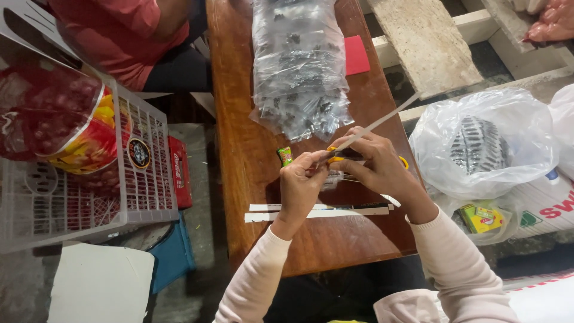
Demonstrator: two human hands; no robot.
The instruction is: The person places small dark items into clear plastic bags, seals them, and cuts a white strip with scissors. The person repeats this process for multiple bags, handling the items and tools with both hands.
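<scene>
— Where were you working?

— At a narrow wooden bench (245, 119) in a crowded spot, a white wire basket (149, 179) to my left and a pile of clear packets (299, 66) lying further up the bench, within reach.

— And your hands?

— Both were raised just above the wood. My right hand (376, 167) had its grip closed on the yellow-handled scissors (338, 157), pinching a long white strip (382, 119) that slanted up and away. My left hand (299, 185) had its fingers closed on the strip's near end, I think to steady it. More cut strips (317, 210) lay flat beneath.
</scene>
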